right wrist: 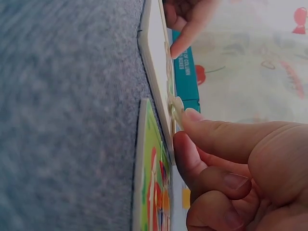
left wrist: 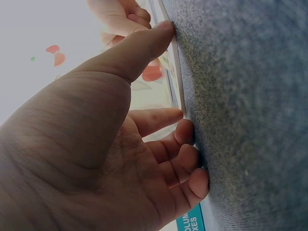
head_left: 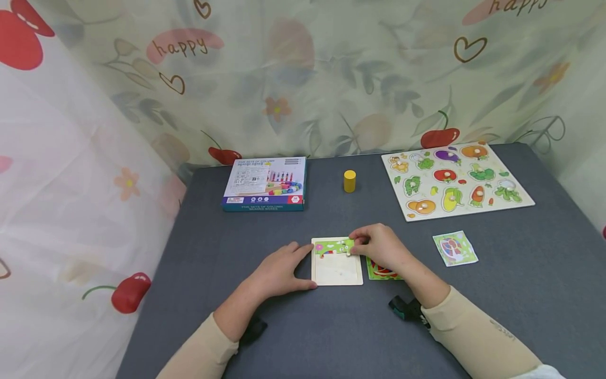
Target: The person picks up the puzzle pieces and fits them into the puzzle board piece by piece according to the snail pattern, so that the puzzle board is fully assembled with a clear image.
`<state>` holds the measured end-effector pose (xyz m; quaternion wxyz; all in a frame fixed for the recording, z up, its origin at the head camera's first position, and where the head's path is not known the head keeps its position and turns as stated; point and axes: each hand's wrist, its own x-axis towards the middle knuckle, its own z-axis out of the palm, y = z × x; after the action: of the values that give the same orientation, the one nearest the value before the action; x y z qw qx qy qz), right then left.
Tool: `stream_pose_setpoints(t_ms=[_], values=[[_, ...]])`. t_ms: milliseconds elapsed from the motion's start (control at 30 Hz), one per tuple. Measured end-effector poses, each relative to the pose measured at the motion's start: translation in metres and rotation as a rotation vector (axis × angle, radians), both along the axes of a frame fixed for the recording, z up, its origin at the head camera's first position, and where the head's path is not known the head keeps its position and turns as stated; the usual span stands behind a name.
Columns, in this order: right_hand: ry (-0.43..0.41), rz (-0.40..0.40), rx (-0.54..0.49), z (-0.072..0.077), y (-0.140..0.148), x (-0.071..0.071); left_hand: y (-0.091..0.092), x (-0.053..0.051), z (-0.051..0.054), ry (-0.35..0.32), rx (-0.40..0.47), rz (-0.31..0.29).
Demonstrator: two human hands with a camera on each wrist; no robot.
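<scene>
Right grip: pinching thin green piece, end hidden | left grip: spread against square tray | picture panel: part-covered

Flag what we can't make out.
Head: right end of green puzzle strip, hidden by right hand.
Head: part of the green-bordered puzzle board, behind that hand.
Head: fine print on the beaded-boxes carton, too small.
Left wrist: most of that carton, behind the left hand, cropped below.

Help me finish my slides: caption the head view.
Left hand touches a pale tray; right hand pinches a green printed strip.
</scene>
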<state>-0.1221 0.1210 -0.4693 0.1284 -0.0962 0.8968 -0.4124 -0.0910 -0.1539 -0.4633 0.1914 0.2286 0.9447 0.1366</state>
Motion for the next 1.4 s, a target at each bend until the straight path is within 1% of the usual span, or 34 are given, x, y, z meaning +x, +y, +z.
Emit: stream_pose_setpoints(t_ms=[133,367,700,1000,1167,1300,1400], values=[[0.005,-0.002,0.015,0.002,-0.002,0.002,0.001,0.0,0.001,0.0,0.001,0.002],[0.07,0.044,0.074,0.004,-0.004,0.007,0.001,0.002,0.0,0.008,0.014,-0.004],[0.113,0.066,0.123,-0.001,-0.006,0.007,0.0,0.001,-0.001,0.014,0.016,-0.004],[0.154,0.055,0.139,-0.003,-0.004,0.008,0.0,0.0,0.001,0.007,0.02,-0.005],[0.156,0.065,0.151,-0.003,-0.004,0.007,0.0,0.0,0.001,0.005,0.025,-0.004],[0.136,0.083,0.126,0.002,-0.003,0.007,0.0,0.001,0.0,0.007,0.025,-0.005],[0.116,0.086,0.103,0.011,-0.002,0.009,0.0,0.001,0.0,0.007,0.023,-0.004]])
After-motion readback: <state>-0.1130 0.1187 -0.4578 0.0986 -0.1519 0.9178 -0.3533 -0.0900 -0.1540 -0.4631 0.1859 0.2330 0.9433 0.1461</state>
